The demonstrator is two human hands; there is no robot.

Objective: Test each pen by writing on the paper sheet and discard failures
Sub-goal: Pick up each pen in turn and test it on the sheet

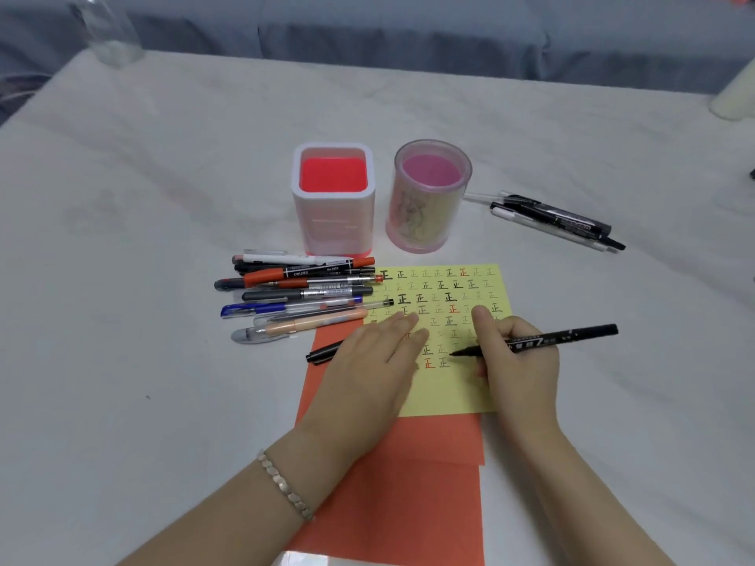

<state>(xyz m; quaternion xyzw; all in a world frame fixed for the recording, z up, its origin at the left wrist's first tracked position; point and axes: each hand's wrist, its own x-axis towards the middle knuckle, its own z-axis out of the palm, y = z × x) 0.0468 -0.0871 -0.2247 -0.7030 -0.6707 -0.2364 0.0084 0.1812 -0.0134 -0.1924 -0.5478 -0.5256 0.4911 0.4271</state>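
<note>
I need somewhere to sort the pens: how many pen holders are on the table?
2. The square white holder stands behind the pen pile; the round pink holder stands just right of it, behind the yellow sheet. None seems hidden.

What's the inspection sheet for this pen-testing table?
Surface: wrinkled white cloth-covered table.
Job's things: yellow paper sheet with rows of marks, on orange paper; mixed pen pile left of it; black and white pens far right; square white holder and round pink holder, both empty.
Clutter: clear bottle, far left corner.
Grippers: left hand flat on yellow sheet; right hand grips black marker, tip at sheet.
Cables: nothing seen.
Surroundings: grey fabric behind table.
</note>
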